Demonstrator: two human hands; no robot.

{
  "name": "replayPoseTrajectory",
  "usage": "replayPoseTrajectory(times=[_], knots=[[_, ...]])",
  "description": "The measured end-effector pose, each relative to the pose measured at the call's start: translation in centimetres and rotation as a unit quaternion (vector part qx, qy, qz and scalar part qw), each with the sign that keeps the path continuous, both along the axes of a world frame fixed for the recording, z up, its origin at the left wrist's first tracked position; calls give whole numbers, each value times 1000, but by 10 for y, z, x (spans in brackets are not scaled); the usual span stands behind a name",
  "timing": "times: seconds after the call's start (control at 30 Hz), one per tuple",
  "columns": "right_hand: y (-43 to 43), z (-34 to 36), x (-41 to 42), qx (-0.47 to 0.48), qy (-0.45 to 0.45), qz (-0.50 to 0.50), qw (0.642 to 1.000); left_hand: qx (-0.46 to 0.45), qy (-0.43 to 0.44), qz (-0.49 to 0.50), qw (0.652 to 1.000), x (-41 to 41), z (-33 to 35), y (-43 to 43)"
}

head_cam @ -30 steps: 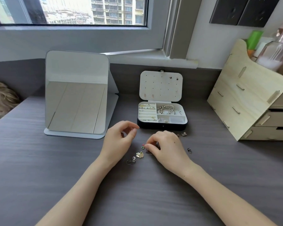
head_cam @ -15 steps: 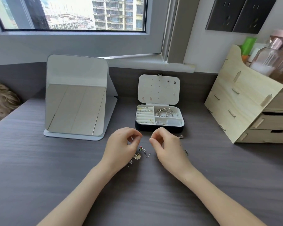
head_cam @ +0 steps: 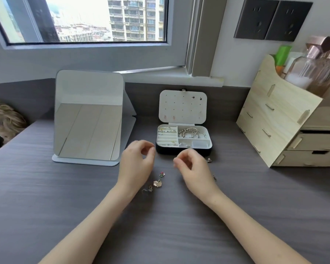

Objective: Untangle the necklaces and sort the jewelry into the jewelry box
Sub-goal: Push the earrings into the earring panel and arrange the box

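Two hands are hovering over the grey wood-grain desk [head_cam: 65, 187], the left hand [head_cam: 136, 162] and right hand [head_cam: 193, 168] both curling fingertips close; I cannot tell whether either is pinching anything. Small metal charms [head_cam: 157, 183] are lying between them, near the open, round-cornered jewelry box [head_cam: 183, 150].

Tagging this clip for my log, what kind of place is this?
Probably a bedroom dressing table by a window: a standing mirror, an open jewelry box, and a wooden organizer holding bottles.
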State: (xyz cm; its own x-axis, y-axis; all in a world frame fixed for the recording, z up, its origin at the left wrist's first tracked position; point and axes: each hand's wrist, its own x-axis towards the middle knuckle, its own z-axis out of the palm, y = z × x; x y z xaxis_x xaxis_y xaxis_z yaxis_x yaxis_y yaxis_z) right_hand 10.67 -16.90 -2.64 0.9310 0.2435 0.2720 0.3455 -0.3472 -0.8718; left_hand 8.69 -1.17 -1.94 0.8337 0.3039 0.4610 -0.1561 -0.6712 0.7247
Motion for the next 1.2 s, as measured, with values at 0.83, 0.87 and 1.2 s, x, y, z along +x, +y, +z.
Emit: replayPoseTrajectory(times=[0.83,0.87,1.2], knots=[[-74,-6,65,222,96,-220,945,-184,158,-6,970,152,10,-1],[-75,-6,65,224,92,-225,944,-188,146,0,971,152,10,-2],[-86,7,59,247,57,-260,932,-119,87,38,988,139,40,1]])
